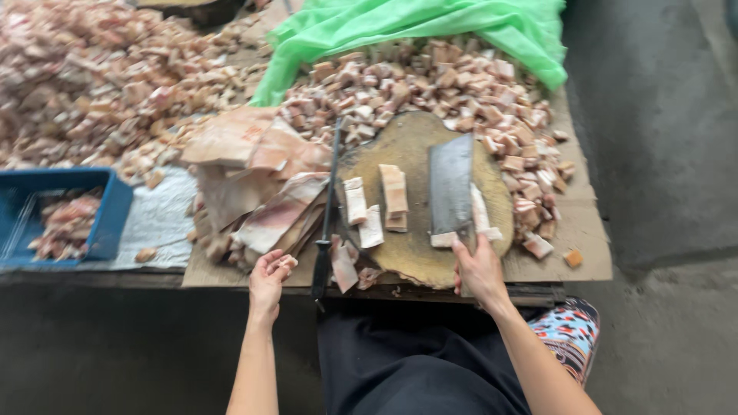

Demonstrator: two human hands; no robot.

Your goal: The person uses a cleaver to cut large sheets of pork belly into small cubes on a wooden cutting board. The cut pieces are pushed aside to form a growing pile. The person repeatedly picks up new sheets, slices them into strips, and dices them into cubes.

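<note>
My right hand (480,270) grips the handle of a broad cleaver (450,184), whose blade lies flat over the round wooden chopping block (419,146). Strips of pork belly (394,190) lie on the block left of the blade, and one strip (480,209) lies to its right. My left hand (268,278) is at the table's near edge, closed on a small piece of meat (285,263), beside a stack of large pork slabs (261,180). A long dark sharpening steel (329,207) lies between the slabs and the block.
Heaps of cut pork cubes (430,84) cover the table behind the block and to the far left (84,77). A green plastic sheet (415,23) lies at the back. A blue crate (108,215) with meat pieces stands at the left. Grey concrete floor (661,154) is on the right.
</note>
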